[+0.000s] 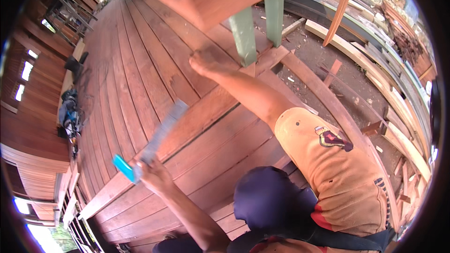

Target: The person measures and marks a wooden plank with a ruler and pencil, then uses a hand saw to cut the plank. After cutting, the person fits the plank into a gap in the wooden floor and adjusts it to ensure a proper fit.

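My left hand (154,175) is closed around a try square with a turquoise stock (124,168) and a grey metal blade (164,129). The blade is smeared by motion and points up and to the right, over a long wooden board (206,115) that runs across the deck planks. Farther off, my right hand (202,63) is curled near the reddish-brown planking (140,65). Its fingers are closed and partly blurred, and whatever they may hold is hidden. An orange sleeve (323,159) covers my upper right arm.
A thick timber (220,0) juts in at the top, close to view. Pale green posts (243,40) stand beyond my right forearm. Stacked lumber (370,70) lies on dirt ground at right. Dark bags (70,107) sit by the left wall. A dark rounded shape (274,201) fills the lower middle.
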`<action>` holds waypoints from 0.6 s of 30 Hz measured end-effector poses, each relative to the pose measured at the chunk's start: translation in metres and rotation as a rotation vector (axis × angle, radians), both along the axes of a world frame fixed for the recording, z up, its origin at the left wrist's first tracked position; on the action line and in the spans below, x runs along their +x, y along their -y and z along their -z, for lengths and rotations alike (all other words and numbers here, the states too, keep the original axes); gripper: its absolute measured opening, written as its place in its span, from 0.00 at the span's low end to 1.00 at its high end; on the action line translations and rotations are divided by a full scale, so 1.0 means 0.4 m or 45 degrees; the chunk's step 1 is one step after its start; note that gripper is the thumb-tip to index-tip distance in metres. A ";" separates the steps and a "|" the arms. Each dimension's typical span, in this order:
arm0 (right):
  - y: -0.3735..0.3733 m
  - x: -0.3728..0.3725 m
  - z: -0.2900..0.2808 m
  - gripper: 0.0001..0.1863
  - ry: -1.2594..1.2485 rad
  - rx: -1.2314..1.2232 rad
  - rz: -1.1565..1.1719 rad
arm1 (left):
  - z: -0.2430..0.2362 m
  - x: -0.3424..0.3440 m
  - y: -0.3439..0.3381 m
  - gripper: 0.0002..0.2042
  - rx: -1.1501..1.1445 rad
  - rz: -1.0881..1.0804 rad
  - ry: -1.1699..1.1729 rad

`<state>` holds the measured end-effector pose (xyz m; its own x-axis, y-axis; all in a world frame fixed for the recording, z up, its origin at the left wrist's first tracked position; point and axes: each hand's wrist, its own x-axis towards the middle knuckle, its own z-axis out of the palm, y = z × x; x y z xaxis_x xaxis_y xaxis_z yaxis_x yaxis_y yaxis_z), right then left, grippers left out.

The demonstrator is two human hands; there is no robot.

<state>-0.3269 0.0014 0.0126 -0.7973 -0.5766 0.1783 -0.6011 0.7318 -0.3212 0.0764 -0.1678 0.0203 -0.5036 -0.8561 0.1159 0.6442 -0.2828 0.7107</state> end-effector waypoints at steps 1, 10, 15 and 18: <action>-0.010 0.015 -0.016 0.17 -0.041 -0.010 -0.063 | 0.038 0.018 -0.051 0.31 -0.002 0.032 0.010; -0.440 0.322 -0.122 0.07 -0.119 -0.776 -0.374 | 0.048 -0.024 -0.321 0.26 0.074 0.019 0.040; -0.748 0.378 -0.002 0.06 0.339 -1.252 0.154 | -0.009 -0.162 -0.380 0.26 0.181 0.113 0.147; -0.770 0.450 0.032 0.06 0.456 -1.399 0.295 | -0.060 -0.207 -0.354 0.27 0.179 0.120 0.171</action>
<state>-0.1468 0.3094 -0.0004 -0.9683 -0.0882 0.2338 -0.2377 0.0368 -0.9706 -0.0065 -0.0260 0.0441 -0.5854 -0.8073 -0.0748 0.5121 -0.4397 0.7379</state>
